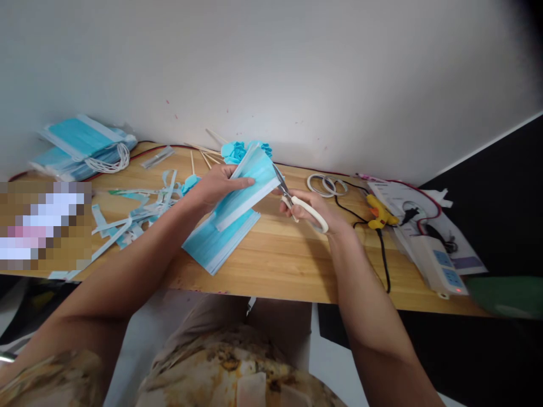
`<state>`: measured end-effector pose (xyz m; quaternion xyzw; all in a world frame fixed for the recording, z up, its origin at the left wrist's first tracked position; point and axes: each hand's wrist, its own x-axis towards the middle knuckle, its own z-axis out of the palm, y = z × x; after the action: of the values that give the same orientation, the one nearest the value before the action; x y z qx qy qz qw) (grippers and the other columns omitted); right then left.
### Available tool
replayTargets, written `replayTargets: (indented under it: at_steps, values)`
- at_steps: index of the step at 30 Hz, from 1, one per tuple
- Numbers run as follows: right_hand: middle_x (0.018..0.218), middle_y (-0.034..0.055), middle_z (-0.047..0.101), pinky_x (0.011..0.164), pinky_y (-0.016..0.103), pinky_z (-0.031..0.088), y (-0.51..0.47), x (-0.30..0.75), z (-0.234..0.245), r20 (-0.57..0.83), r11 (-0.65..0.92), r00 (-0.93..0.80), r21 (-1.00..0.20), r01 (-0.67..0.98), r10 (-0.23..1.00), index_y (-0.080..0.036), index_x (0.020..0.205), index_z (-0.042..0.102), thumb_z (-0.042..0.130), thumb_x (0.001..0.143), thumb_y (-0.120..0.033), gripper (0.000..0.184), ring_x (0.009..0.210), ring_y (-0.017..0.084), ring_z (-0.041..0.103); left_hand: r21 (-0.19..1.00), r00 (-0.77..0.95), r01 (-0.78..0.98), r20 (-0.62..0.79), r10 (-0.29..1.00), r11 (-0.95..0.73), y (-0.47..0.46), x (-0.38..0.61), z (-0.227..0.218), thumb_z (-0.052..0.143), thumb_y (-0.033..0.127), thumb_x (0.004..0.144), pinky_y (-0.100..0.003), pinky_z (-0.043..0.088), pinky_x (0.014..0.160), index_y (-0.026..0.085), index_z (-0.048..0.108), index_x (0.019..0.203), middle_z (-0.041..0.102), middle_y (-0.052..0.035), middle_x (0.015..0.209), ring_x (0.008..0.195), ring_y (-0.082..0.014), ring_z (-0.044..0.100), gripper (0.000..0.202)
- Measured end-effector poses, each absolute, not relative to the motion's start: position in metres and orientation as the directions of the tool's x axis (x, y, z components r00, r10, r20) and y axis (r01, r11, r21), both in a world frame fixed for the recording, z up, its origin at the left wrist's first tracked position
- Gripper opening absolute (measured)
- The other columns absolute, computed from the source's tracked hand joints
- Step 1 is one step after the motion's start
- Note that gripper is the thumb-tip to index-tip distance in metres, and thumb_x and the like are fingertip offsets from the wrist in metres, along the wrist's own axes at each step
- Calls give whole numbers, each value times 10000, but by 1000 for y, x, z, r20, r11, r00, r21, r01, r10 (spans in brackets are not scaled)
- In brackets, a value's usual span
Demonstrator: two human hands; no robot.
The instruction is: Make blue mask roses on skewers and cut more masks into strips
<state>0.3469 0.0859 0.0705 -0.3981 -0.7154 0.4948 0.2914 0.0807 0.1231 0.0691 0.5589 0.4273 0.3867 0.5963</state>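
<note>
My left hand (220, 185) grips a blue face mask (250, 183) and holds it above the wooden table (280, 260). My right hand (311, 210) is closed on white-handled scissors (297, 202), whose blades meet the mask's right edge. Under the held mask lies a small pile of blue masks (216, 243). Blue mask flowers (240, 151) on thin wooden sticks lie by the wall behind my hands.
A stack of masks (82, 146) sits at the far left, with cut blue strips (131, 212) scattered nearby. To the right are tape rolls (326, 184), a yellow glue gun (380, 212) with a black cord, and a power strip (439, 263).
</note>
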Motion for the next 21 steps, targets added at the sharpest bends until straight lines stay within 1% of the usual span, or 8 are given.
replayTargets:
  at_steps: [3,5,9,11,13,17,19,21]
  values:
    - [877,48,612,611,287,370,87,350,67,54,228,-524,-935,273,850,-164,1034,715,675,803,-764,644,714,134,490,997,321,37,-72,944,63,123,80,70,869,469,614,-241,399,474,154,659,785,635,-25,676,527,-122,535,415]
    - [876,45,615,609,284,371,88,350,66,52,228,-527,-934,275,849,-165,1016,713,668,802,-774,647,705,127,487,997,323,34,-77,943,70,123,80,70,872,472,606,-247,410,478,154,660,793,637,-26,679,533,-127,540,425]
    - [889,48,618,592,277,364,86,348,69,17,179,-511,-946,269,859,-158,1152,701,700,782,-762,709,710,127,493,996,319,24,-92,943,89,123,82,68,887,474,589,-258,446,497,152,652,793,649,-36,691,555,-137,563,448]
    - [885,48,620,584,273,361,86,347,70,17,175,-508,-949,264,861,-158,1175,696,713,771,-757,723,714,129,491,995,315,21,-103,944,101,123,83,67,890,472,587,-256,455,502,148,660,810,658,-35,700,559,-137,569,456]
    - [873,46,619,576,268,356,86,347,71,19,182,-513,-946,268,858,-161,1117,704,714,770,-753,687,711,127,483,993,317,22,-114,942,113,122,84,68,892,468,583,-254,467,509,144,673,834,667,-32,709,563,-136,577,465]
    - [811,35,588,562,267,337,88,348,70,19,194,-530,-941,276,848,-168,930,693,716,803,-698,545,681,120,459,991,351,56,-131,927,118,118,87,70,883,454,595,-257,496,531,135,692,854,683,-29,730,581,-140,600,452]
    - [797,33,574,561,273,333,88,348,70,15,196,-542,-941,277,840,-172,922,691,714,827,-660,497,677,123,459,992,362,66,-126,924,110,118,88,70,872,447,610,-257,506,543,132,702,877,693,-32,751,597,-143,613,447]
    - [812,36,578,566,277,337,89,348,69,18,197,-544,-942,272,839,-169,976,702,707,832,-661,512,688,126,471,993,347,77,-112,931,90,118,88,68,859,444,631,-252,503,545,132,702,883,695,-32,757,602,-140,614,431]
